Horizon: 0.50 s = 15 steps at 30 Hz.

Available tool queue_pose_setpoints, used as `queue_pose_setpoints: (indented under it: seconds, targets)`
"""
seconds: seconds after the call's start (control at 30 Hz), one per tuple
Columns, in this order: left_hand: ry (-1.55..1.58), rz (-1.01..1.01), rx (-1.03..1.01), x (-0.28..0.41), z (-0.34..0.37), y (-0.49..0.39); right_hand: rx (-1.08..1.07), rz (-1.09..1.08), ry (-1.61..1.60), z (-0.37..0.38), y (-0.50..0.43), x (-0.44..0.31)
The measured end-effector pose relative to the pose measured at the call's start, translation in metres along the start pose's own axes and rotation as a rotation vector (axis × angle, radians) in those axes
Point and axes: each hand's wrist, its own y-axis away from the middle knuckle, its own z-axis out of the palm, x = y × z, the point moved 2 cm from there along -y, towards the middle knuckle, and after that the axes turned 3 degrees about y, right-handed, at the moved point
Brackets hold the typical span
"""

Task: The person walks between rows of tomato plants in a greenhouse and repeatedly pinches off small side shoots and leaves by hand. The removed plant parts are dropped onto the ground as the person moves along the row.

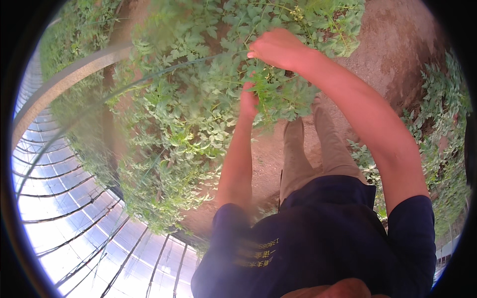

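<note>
A green twine (175, 67) runs from the lower left, across the foliage, up to my right hand (277, 48), whose thumb and fingers are closed on it. My left hand (249, 98) is lower, among the leaves of a tomato plant (268, 87); a leafy shoot covers part of its palm and fingers, so its grip cannot be made out. Both hands are at the plant, apart from each other. Yellow flowers (297, 13) show on the foliage above my right hand.
More tomato plants stand in rows to the left and at the right (443, 123). A pale curved bar (74, 74) arches across the upper left. Bare soil (266, 160) lies around my legs. The greenhouse's ribbed film wall (85, 223) curves at the lower left.
</note>
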Motion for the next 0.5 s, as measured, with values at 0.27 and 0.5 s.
queue_pose_setpoints:
  seconds: [0.27,0.5]
  targets:
    - [0.039,0.38,-0.034,-0.012,-0.046,-0.022,-0.003,0.168,-0.09,0.006,0.004,0.003]
    - [-0.551,0.544,0.15,-0.021,-0.074,-0.035,0.075,0.072,-0.054,0.011,0.014,-0.019]
